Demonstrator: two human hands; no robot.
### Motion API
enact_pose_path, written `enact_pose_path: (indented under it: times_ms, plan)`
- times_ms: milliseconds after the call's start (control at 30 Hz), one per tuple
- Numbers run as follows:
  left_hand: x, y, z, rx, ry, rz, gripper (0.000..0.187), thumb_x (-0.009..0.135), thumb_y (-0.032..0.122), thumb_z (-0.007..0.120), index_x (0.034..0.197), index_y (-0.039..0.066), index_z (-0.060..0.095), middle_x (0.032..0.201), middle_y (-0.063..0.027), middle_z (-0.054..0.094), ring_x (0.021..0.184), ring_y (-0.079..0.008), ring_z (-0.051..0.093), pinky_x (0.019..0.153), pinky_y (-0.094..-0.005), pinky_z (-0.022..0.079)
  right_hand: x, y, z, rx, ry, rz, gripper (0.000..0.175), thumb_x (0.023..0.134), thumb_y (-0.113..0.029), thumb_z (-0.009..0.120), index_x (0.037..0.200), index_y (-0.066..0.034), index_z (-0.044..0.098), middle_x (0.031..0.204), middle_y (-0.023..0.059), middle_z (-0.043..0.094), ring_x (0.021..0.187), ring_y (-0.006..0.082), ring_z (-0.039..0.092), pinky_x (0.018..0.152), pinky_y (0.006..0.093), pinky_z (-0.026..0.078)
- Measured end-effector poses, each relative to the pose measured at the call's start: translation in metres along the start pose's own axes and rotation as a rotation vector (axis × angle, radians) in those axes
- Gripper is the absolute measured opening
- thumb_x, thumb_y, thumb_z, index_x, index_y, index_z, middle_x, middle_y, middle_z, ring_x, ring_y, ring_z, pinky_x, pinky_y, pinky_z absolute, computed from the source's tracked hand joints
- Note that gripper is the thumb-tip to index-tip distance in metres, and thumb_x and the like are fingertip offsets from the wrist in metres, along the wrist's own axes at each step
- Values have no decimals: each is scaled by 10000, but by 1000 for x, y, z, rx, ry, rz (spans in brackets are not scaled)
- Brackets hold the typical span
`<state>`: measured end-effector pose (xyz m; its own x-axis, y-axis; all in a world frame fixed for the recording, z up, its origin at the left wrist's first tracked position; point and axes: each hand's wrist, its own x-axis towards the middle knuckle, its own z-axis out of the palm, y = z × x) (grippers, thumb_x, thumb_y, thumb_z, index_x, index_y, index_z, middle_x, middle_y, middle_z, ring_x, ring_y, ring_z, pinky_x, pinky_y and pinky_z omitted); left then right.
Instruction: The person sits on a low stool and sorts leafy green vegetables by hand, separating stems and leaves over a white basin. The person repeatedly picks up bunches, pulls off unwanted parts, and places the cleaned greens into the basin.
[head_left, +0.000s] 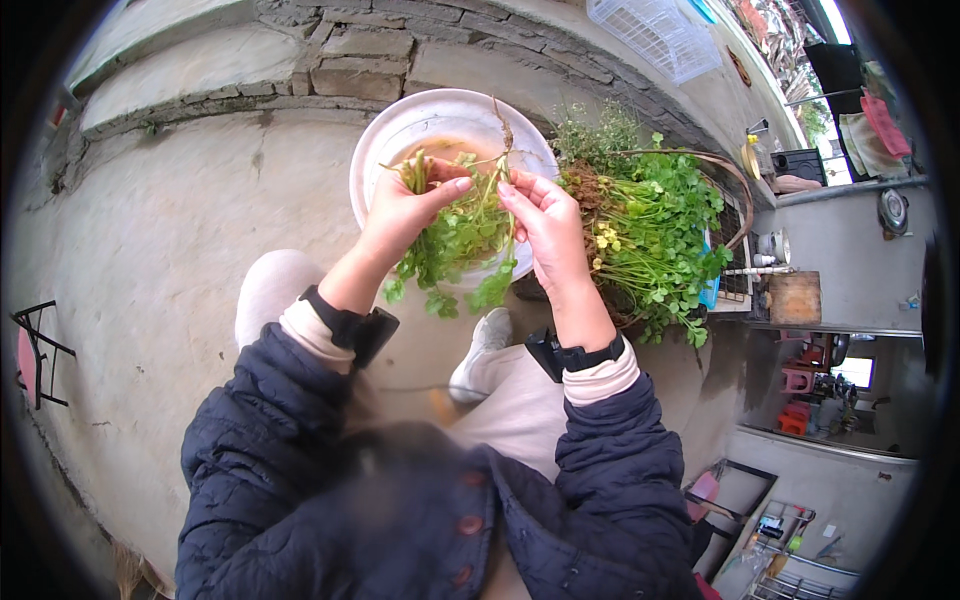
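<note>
Over a round white basin (379, 142) holding brownish water, my left hand (409, 206) grips a bundle of leafy green stalks (424, 251), its cut-looking stem ends poking up past the fingers and its leaves hanging down. My right hand (544, 217) pinches a thin green stem (504, 169) with a brown root at its upper end, close beside the left thumb. More leaves show between the hands, over the basin. Right of my right hand lies a large heap of leafy greens (652, 225) with soil-covered roots and a few yellow leaves.
Stone and concrete steps (360, 75) run behind the basin, with a white plastic crate (660, 34) on the ledge. A curved handle (739, 169) arches by the heap. A wooden block (795, 298) stands farther right. A pink-seated stool (30, 356) is far left. My shoe (487, 345) is below the basin.
</note>
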<state>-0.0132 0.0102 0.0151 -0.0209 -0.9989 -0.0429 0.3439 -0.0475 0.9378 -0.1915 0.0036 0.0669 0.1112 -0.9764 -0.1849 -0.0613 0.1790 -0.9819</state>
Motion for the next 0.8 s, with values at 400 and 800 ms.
enact_pose_path:
  times_ms: [400,800]
  plan:
    - [-2,-3,7,-16,-67,-145,215,833,182,748,997,63,675,760,68,616,546,8,440,465,-173,297,7,9,-3,-468,121,-358,198,837,-162,736,907,21,708,809,85,706,712,111,652,649,261,517]
    - [-5,2,10,60,-101,-122,216,812,187,768,957,43,696,783,64,637,582,1,478,494,-180,345,18,20,-8,-224,10,-198,179,833,-149,748,886,16,705,781,34,692,685,63,598,636,218,471]
